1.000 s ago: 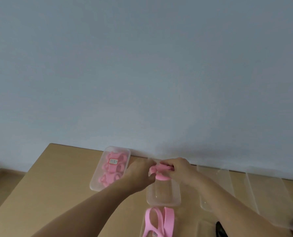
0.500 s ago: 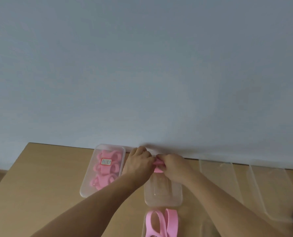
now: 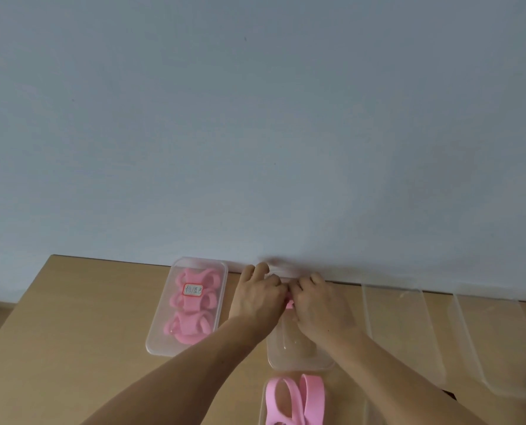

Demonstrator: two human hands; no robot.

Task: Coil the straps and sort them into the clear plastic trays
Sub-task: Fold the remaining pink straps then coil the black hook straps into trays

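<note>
Both hands (image 3: 289,297) pinch a pink strap (image 3: 289,303); its axis seems hidden.

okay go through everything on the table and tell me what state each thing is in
Left tray: filled with coiled pink straps.
Middle tray: near end bare.
Held strap: pinched between both hands over the middle tray.
Loose straps: uncoiled, nearest the person.
Left hand: closed.
Right hand: closed.

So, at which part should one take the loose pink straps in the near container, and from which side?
Pinch the upright loop of the loose pink straps from above, fingers on each flat face. It stands on edge, open upward, and the near container walls block a side approach.
</note>
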